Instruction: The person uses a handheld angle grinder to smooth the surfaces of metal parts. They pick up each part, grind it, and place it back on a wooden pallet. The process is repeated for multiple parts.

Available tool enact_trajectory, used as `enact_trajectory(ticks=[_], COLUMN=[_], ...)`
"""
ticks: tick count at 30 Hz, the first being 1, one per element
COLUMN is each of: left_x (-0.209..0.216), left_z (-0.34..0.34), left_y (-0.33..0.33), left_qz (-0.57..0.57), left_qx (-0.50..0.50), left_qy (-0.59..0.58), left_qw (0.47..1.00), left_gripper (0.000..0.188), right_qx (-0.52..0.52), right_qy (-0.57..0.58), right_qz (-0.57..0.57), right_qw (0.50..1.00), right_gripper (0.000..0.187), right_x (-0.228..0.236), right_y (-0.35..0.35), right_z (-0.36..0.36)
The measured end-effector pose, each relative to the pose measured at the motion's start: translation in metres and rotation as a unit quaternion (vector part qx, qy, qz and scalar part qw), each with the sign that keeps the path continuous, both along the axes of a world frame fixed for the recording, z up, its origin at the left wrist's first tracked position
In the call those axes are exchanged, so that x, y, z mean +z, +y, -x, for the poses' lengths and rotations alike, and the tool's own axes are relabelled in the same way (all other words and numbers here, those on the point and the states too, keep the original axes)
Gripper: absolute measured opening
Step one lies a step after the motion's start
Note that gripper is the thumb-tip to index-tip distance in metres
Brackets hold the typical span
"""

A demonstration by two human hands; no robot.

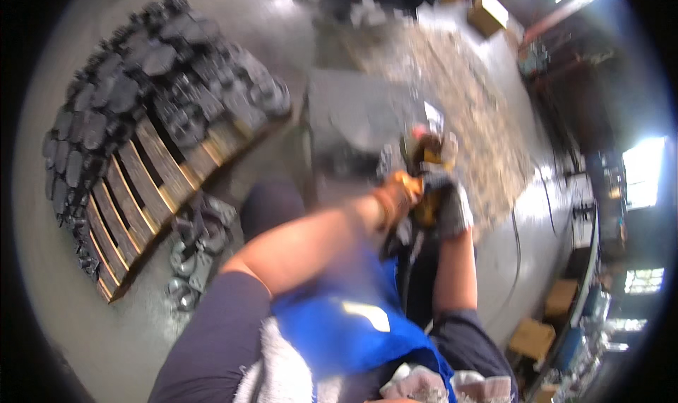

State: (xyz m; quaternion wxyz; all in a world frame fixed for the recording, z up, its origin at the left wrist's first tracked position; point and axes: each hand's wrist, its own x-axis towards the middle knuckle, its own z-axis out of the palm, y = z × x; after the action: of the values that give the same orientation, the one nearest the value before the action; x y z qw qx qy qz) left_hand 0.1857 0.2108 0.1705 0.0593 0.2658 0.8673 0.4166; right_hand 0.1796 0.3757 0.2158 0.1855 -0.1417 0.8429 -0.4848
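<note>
A yellow-and-black power tool (426,209), in shape like an angle grinder, is held in front of my body, right of the middle. My left hand (400,193), in an orange-brown glove, is closed round its near left side. On its right side my right hand (453,209), in a grey-white glove, wraps the body of the tool. Motion smears the tool's far end, so its disc cannot be made out. Just left of that end stands a small grey metal part (385,161), by the edge of a dark flat-topped block or table (353,106).
At the left, a wooden pallet (145,180) bears a heap of dark metal castings (159,60). Several grey castings (198,244) lie on the floor beside it. A worn brown sheet (487,120) covers floor at the right; a cable (516,251) and cardboard boxes (532,338) lie beyond.
</note>
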Motion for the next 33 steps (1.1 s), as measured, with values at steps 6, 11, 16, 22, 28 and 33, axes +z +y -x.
enact_trajectory(ticks=[6,11,16,22,28,33], left_x=[0.004,0.004,0.001,0.053,0.039,-0.028], left_z=[0.013,0.018,0.013,0.007,0.017,0.033], left_y=[0.015,0.009,0.002,0.015,0.025,0.041], left_qz=[-0.192,-0.228,0.099,0.368,0.179,-0.041], left_qx=[0.055,0.088,0.075,-0.051,0.02,0.129], left_qy=[-0.061,-0.068,0.033,0.048,-0.003,0.046], left_qw=[0.978,0.967,0.992,0.927,0.984,0.99], left_gripper=[0.071,0.08,0.089,0.098,0.073,0.06], right_qx=[0.004,0.051,0.08,-0.113,-0.054,-0.151], right_qy=[0.062,0.219,0.306,-0.036,0.135,-0.106], right_qz=[0.078,0.04,-0.102,0.06,0.008,0.22], right_qw=[0.995,0.974,0.943,0.991,0.989,0.958], right_gripper=[0.021,0.016,0.018,0.031,0.027,0.043], right_x=[0.022,0.015,-0.005,-0.003,-0.005,0.002], right_y=[0.0,-0.011,-0.02,0.001,-0.003,-0.029], right_z=[0.03,0.055,0.046,0.03,0.037,0.029])
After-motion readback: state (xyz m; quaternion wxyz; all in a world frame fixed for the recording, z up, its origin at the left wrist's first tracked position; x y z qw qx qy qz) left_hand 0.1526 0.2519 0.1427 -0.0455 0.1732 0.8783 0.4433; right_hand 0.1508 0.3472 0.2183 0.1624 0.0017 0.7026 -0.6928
